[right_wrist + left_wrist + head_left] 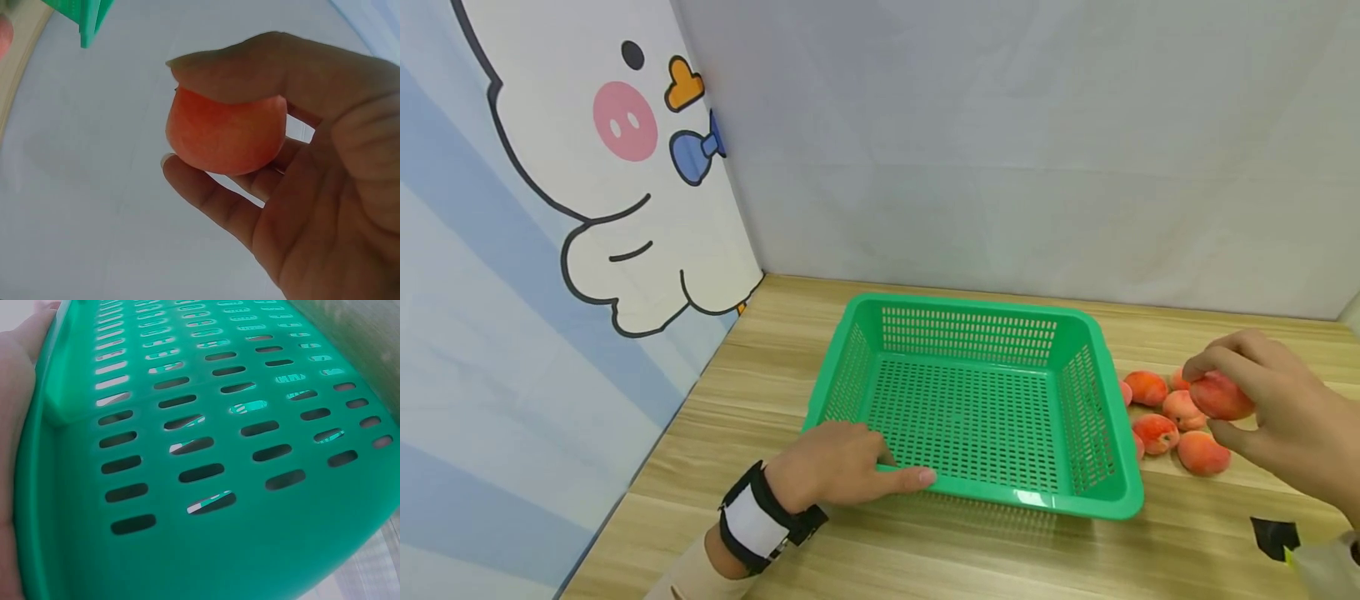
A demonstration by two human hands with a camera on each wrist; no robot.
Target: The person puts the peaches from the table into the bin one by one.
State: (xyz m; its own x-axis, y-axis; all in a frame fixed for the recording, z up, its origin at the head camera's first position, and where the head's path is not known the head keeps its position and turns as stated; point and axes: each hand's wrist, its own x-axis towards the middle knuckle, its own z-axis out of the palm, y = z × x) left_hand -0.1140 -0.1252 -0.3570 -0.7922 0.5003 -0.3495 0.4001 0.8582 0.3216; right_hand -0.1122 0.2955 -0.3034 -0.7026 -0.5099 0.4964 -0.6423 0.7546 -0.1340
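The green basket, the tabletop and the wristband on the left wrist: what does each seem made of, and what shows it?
Green basket: probably moulded plastic, fairly glossy; its rim catches a bright highlight.
Tabletop: wood or wood-look laminate, low sheen; streaky grain fits either.
Wristband: perhaps fabric, matt; its black edges show little shine.

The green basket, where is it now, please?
In the head view, the green basket is on the wooden table, just right of centre; the left hand grips its near rim, and fruits lie by its right side.
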